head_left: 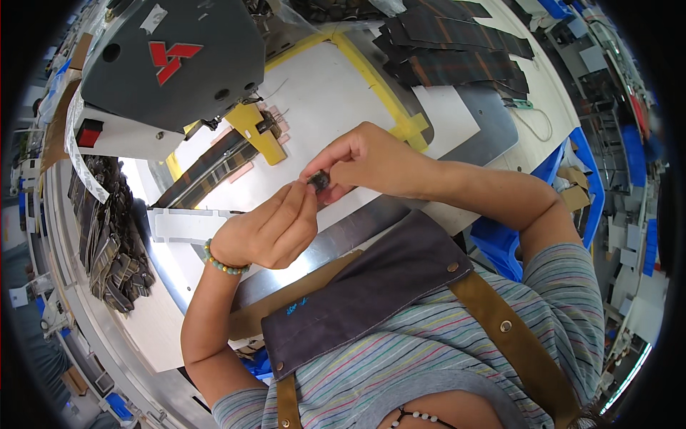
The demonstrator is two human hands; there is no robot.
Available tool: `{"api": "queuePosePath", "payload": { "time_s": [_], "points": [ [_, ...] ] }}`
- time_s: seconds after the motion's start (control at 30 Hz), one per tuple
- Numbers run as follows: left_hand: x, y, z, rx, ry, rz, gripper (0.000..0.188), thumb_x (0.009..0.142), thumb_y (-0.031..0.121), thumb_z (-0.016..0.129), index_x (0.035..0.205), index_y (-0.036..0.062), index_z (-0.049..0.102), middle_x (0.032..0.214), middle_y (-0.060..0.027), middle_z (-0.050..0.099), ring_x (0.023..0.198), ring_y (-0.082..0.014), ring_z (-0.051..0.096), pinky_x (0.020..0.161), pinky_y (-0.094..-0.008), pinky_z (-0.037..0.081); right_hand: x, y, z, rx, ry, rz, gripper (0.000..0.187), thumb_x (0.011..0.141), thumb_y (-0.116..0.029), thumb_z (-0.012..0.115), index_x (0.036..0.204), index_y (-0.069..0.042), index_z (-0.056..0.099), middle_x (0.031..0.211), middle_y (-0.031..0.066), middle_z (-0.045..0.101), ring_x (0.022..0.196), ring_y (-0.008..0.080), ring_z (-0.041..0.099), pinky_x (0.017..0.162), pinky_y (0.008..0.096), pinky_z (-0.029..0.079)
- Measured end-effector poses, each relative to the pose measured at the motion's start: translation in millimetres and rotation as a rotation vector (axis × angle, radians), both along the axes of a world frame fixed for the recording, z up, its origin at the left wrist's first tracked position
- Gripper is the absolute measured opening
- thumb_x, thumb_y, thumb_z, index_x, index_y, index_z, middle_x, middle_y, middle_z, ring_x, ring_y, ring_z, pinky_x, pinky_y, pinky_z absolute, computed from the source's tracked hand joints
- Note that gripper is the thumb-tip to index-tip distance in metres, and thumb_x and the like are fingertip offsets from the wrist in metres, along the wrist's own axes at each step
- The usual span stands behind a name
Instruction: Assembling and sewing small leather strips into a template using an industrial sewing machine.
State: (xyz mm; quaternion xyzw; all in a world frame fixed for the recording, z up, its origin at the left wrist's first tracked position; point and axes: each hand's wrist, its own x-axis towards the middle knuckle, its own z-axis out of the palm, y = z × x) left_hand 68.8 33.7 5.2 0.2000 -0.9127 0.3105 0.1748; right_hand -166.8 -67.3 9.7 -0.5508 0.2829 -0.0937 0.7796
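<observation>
In front of my body, both hands meet over the white work plate. My left hand, with a beaded bracelet at the wrist, pinches one edge of a small dark folded fabric piece. My right hand is closed on the other side of the same piece, its fingers curled around it. My fingers cover part of the piece. Just beyond, a plaid fabric strip lies slanted on the plate, its far end by a yellow bracket under the sewing machine head.
Loose plaid pieces hang in a heap at the left table edge. Long dark plaid strips are stacked at the back right, near a small green-handled tool. A blue bin stands beyond my right arm. Yellow tape borders the plate.
</observation>
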Motion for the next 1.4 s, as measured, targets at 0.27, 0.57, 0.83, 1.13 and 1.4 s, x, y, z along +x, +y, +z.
{"api": "queuePosePath", "payload": {
  "time_s": [0.27,0.57,0.83,1.13,1.4],
  "points": [
    [5,6,-1,0.012,-0.006,0.032,0.016,0.092,0.007,0.069,0.093,-0.0068,0.075,0.105,-0.0147,0.073,0.102,-0.0287,0.077,0.09,-0.0356,0.068,9,2,1,-0.04,0.004,0.042,0.035,0.101,-0.003,0.06,0.131,0.009,0.073,0.108,0.0173,0.08,0.094,0.0203,0.081,0.091,0.03,0.066],
    [10,13,-1,0.053,0.053,0.084,0.012,0.089,0.006,0.071,0.088,-0.0054,0.076,0.104,-0.0146,0.073,0.102,-0.0293,0.077,0.088,-0.0348,0.068,7,5,-12,-0.747,-0.117,-0.051,0.031,0.095,-0.002,0.07,0.125,0.001,0.076,0.116,0.0103,0.078,0.095,0.0189,0.078,0.087,0.0306,0.066],
    [7,16,1,0.154,0.21,0.124,0.009,0.082,0.004,0.074,0.086,-0.005,0.074,0.103,-0.0158,0.076,0.1,-0.0282,0.077,0.084,-0.0338,0.067,7,6,-15,-1.29,-0.167,-0.034,0.016,0.089,-0.011,0.08,0.104,-0.009,0.079,0.106,0.0025,0.074,0.091,0.0235,0.074,0.071,0.0362,0.061],
    [6,16,4,0.1,0.187,0.102,0.008,0.082,0.002,0.074,0.084,-0.0056,0.073,0.102,-0.017,0.075,0.099,-0.0289,0.077,0.082,-0.0336,0.067,11,6,-19,-1.555,-0.299,-0.077,0.013,0.082,-0.009,0.081,0.089,-0.009,0.069,0.098,0.0018,0.067,0.083,0.022,0.071,0.064,0.0351,0.057],
    [9,15,5,0.105,0.167,0.097,0.009,0.084,0.002,0.073,0.085,-0.0066,0.073,0.102,-0.0169,0.074,0.1,-0.0292,0.077,0.083,-0.0335,0.067,12,1,-18,-1.502,-0.321,-0.013,0.014,0.087,-0.005,0.083,0.096,-0.004,0.073,0.101,0.0063,0.073,0.079,0.0232,0.073,0.065,0.0331,0.059]
  ]
}}
